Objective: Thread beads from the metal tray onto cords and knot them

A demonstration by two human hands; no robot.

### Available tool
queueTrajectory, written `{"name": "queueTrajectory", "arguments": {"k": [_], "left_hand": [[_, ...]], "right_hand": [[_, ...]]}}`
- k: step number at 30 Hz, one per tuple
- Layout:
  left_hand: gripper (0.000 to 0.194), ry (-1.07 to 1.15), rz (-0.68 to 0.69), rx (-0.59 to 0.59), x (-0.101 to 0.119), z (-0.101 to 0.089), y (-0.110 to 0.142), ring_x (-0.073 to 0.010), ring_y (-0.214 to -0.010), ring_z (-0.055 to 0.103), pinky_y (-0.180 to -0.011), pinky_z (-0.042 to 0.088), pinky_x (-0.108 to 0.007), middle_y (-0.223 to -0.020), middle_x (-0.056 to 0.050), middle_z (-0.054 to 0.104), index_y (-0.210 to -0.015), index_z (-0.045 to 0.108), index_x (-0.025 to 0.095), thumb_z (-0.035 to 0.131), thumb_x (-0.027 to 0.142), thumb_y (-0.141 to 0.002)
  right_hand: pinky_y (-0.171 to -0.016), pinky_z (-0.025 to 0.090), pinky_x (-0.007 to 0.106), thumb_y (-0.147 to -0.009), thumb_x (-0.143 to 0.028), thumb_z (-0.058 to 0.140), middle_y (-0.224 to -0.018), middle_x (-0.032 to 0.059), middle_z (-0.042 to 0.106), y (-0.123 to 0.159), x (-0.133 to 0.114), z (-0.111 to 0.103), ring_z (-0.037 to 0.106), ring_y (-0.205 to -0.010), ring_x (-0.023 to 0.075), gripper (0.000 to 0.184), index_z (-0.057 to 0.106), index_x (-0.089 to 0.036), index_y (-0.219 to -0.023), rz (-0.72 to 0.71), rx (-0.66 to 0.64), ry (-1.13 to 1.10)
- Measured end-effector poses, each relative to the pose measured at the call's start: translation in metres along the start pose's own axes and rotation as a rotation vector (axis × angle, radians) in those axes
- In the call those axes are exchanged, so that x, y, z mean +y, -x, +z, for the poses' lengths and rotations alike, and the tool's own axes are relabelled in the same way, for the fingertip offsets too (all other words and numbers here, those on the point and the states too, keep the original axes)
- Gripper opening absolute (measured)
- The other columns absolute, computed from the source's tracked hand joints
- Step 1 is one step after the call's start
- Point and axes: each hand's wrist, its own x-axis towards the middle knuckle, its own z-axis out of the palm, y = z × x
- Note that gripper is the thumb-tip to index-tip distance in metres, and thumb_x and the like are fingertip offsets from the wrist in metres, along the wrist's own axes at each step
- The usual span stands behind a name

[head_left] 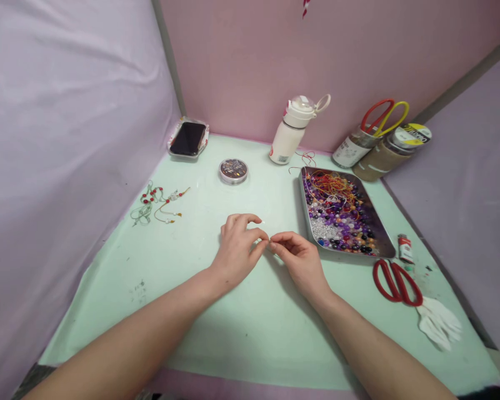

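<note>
Over the middle of the pale green table [216, 328], my left hand [240, 247] and my right hand [298, 260] meet at the fingertips. Thumb and forefinger of each are pinched together. Whatever lies between them is too small to name. To the right of my right hand stands a metal tray [383, 230] of purple, black, clear and orange beads [341, 225], with tangled orange and red cord [331, 186] on top. Beyond my left hand sits a small round container [233, 171] with a dark, patterned top.
A beaded cord with red beads [152, 194] lies at left, a phone [188, 139] behind it. At the back are a white bottle [289, 133] and two cans [352, 147], one holding red and yellow handles. Red-handled scissors [395, 283], a small red bottle [405, 248] and a white glove [437, 322] lie right.
</note>
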Motion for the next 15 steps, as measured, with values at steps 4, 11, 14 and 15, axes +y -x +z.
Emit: {"name": "queueTrajectory", "arguments": {"k": [4,11,14,15], "left_hand": [[0.014,0.009,-0.005,-0.01,-0.0001,-0.0004,-0.0008,-0.0252,-0.113,0.041,-0.091,0.037,-0.044,-0.116,-0.004,0.057,-0.08,0.068,0.025,0.056,0.023,-0.087],[0.015,0.017,-0.01,-0.015,0.0011,-0.0019,-0.0008,-0.0255,-0.113,0.041,-0.093,0.036,-0.046,-0.115,-0.004,0.057,-0.08,0.069,0.025,0.055,0.024,-0.087],[0.015,0.02,-0.017,-0.017,0.0019,-0.0027,-0.0011,-0.0257,-0.113,0.042,-0.094,0.036,-0.046,-0.115,-0.004,0.057,-0.08,0.069,0.025,0.055,0.023,-0.087],[0.015,0.027,-0.02,-0.016,0.0021,-0.003,-0.0014,-0.0256,-0.113,0.042,-0.094,0.036,-0.046,-0.115,-0.004,0.057,-0.079,0.069,0.025,0.055,0.023,-0.087]], "right_hand": [[-0.075,0.049,0.032,-0.072,-0.033,0.073,-0.079,0.0025,0.068,0.0004,-0.0004,-0.0002,0.06,-0.074,0.0163,0.017,0.067,-0.02,-0.079,-0.002,0.007,0.016],[-0.076,0.05,0.033,-0.071,-0.034,0.073,-0.079,0.0027,0.068,0.0007,-0.0009,0.0002,0.06,-0.074,0.0168,0.017,0.067,-0.02,-0.079,-0.003,0.007,0.013],[-0.076,0.05,0.033,-0.071,-0.035,0.073,-0.079,0.0029,0.068,0.0004,-0.0008,-0.0002,0.06,-0.073,0.0167,0.018,0.067,-0.02,-0.079,0.001,0.015,0.015],[-0.076,0.05,0.033,-0.071,-0.035,0.073,-0.079,0.0028,0.067,0.0001,-0.0006,-0.0005,0.06,-0.073,0.0164,0.018,0.067,-0.02,-0.079,0.004,0.016,0.007]]}}
